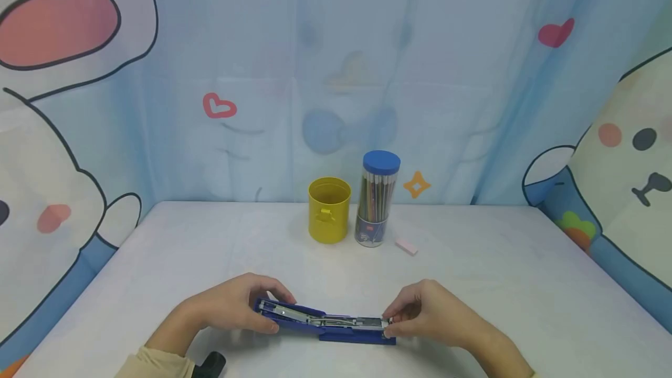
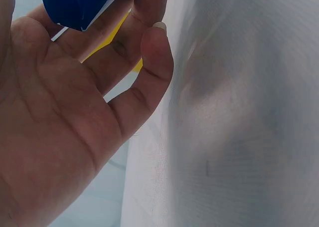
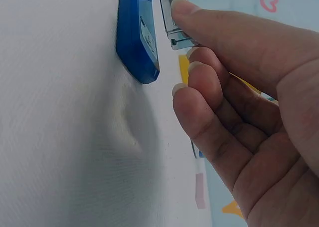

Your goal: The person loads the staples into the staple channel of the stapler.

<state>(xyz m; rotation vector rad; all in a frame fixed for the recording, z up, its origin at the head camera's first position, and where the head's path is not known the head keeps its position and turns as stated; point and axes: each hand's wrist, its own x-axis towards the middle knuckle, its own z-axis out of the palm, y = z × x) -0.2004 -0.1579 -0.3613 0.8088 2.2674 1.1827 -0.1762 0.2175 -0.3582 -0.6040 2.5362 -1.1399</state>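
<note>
A blue stapler (image 1: 357, 338) lies opened out flat near the front of the white table, its metal inside facing up. At its left end, my left hand (image 1: 233, 305) grips the raised blue top cover between thumb and fingers; the cover's blue end (image 2: 75, 7) shows in the left wrist view. My right hand (image 1: 433, 317) pinches the tip of the metal staple magazine (image 3: 180, 40) at the right end. In the right wrist view that magazine stands apart from the blue base (image 3: 128, 42). Whether staples are inside cannot be made out.
Behind the stapler stand a yellow cup (image 1: 329, 220) and a clear tube of pencils (image 1: 374, 203) with a blue lid. A small pink eraser (image 1: 406, 247) lies to the tube's right. A printed blue curtain (image 1: 262, 150) hangs along the table's back edge.
</note>
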